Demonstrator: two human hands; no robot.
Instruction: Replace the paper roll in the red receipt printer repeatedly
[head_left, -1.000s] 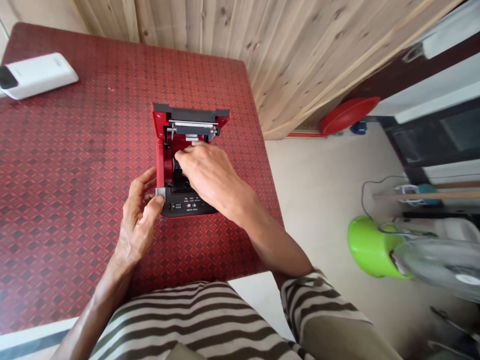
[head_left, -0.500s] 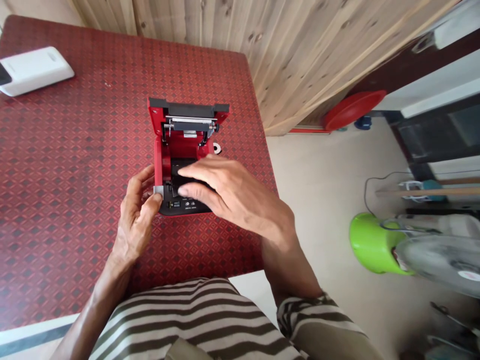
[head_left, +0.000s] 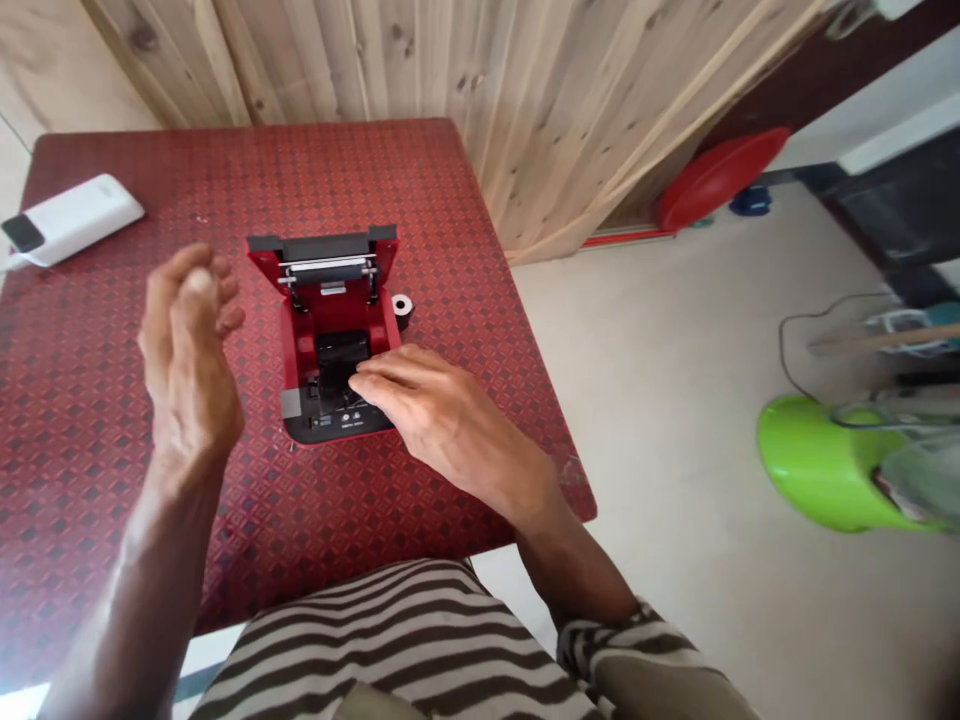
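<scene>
A small red and black printer (head_left: 330, 340) with its lid tipped up stands on the red patterned table (head_left: 90, 420). My right hand (head_left: 442, 420) lies on the printer's right front corner, fingers stretched flat over the black panel, holding nothing. My left hand (head_left: 187, 350) is raised above the table, left of the printer and clear of it. Its fingers are curled together, and I cannot make out whether anything is in them. A small white paper roll (head_left: 402, 305) lies on the table just behind the printer's right side.
A white power bank (head_left: 71, 218) lies at the table's far left. Wooden planks (head_left: 450, 90) lean behind the table. On the floor to the right are a red dish (head_left: 720, 175), a green base (head_left: 825, 470) of a fan and cables.
My left hand has let go of the printer's front left corner and risen off the table. My right hand slid from inside the printer to its front panel. The view shifted right.
</scene>
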